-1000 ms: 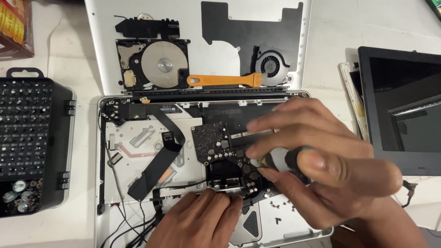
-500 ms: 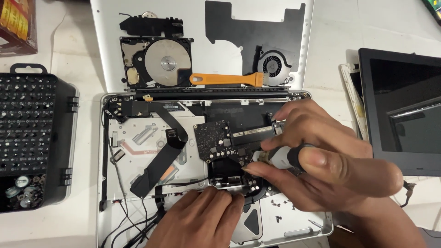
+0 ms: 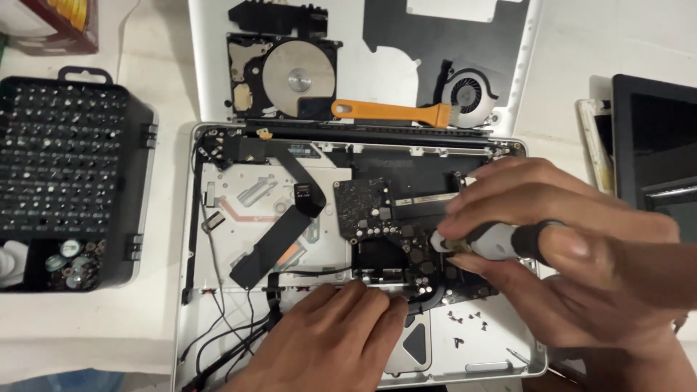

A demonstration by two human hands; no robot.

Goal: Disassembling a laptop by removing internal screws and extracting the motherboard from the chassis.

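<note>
Screw work on the logic board at centre of the opened white laptop shell. Right hand pinching a grey-handled screwdriver, tip on board; left hand flat, fingers together, bracing lower edge. Next, likely: steady vertical pressure, slow turning.

Single head-worn camera, above the counter, facing steeply down, close range, opened laptop chassis filling centre frame, both hands entering from the bottom edge, no second view to compare
</note>
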